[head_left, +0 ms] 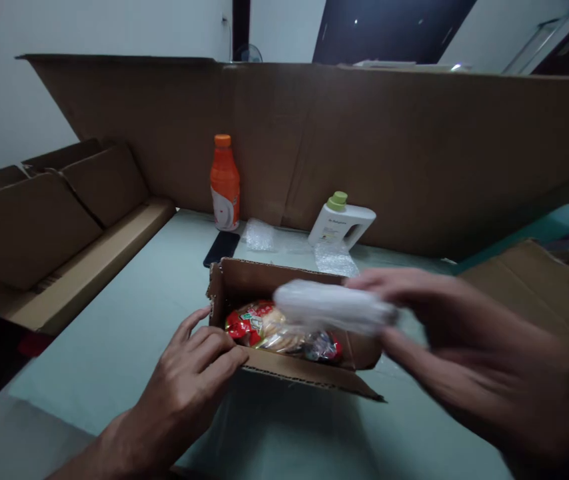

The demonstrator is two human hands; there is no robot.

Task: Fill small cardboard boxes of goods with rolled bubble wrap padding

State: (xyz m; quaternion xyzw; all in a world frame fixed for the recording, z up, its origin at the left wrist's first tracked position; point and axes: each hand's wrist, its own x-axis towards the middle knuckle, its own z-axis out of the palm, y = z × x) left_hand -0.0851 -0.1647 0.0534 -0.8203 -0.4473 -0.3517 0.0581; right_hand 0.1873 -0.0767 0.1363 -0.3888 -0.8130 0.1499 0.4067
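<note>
**Hands at open carton, white wrapped item held above it**

Far left, 9 o'clock: stacked flat cardboard pieces (pixel 39 227) lying along the edge of the pale green table (pixel 129 320). Tall cardboard wall (pixel 414 147) standing across the back, 12 o'clock.

Left hand (pixel 192 373) at 7 o'clock, fingers loosely curled and close together, fingertips resting on the near-left corner of the small open cardboard box (pixel 244 283); thumb up against the box's left wall. Not gripping anything, just pressed on the rim and flap.

Behind the box, 11 o'clock: black phone (pixel 221 248) flat on the table, orange bottle (pixel 225 183) upright just behind it. Bubble wrap piece (pixel 259 235) beside the phone.

Inside the box, centre: red snack packet (pixel 274 330) lying flat, clear film showing pale contents. Exact contents too blurred to tell.

White wrapped bundle (pixel 332 308) directly above the box's right half, blurred, lying roughly level. Touching the packet or not: cannot tell.

At 1 o'clock: white jug with green cap (pixel 342 223) upright near the wall, second bubble wrap piece (pixel 335 260) just in front.

Right hand (pixel 444 340) at 4 o'clock, heavily blurred, pinching the bundle's right end between upper fingers and thumb below. Brown cardboard sheet (pixel 529 280) behind it at 3 o'clock.
</note>
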